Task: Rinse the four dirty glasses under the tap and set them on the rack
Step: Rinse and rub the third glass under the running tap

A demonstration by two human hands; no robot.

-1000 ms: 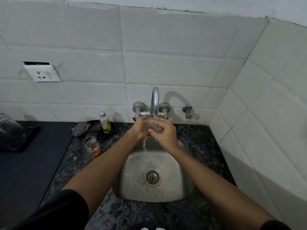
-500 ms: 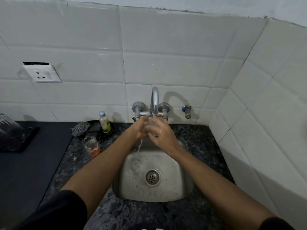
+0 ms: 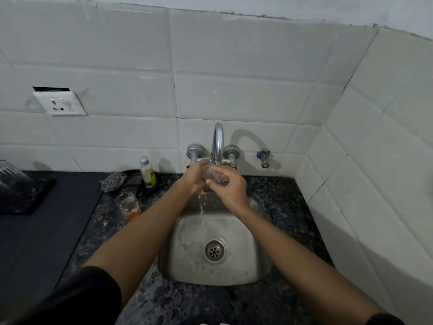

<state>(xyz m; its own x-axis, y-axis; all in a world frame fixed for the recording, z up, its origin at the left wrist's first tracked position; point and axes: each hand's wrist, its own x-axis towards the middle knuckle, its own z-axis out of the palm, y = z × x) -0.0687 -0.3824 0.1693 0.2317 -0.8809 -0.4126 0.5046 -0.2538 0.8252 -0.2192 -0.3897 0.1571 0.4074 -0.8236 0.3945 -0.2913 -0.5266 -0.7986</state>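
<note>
A clear glass (image 3: 214, 175) lies tilted between both hands right under the chrome tap (image 3: 218, 143). My left hand (image 3: 193, 175) grips its left side and my right hand (image 3: 230, 190) wraps its right side from below. Water spills off the glass into the steel sink (image 3: 185, 261). A dirty glass (image 3: 130, 205) with orange residue stands on the granite counter left of the sink. At the far left edge a dark rack (image 3: 21, 195) carries an upturned clear glass (image 3: 10, 171).
A small bottle (image 3: 147, 171) with yellow-green liquid and a metal scrubber (image 3: 112, 181) sit against the tiled wall left of the tap. A dark mat (image 3: 39, 235) covers the counter on the left. A wall socket (image 3: 59, 104) is above it. White tiled walls close in behind and on the right.
Both hands have turned the glass a little under the tap, staying in the same spot. The stream of water falling into the sink has shifted slightly.
</note>
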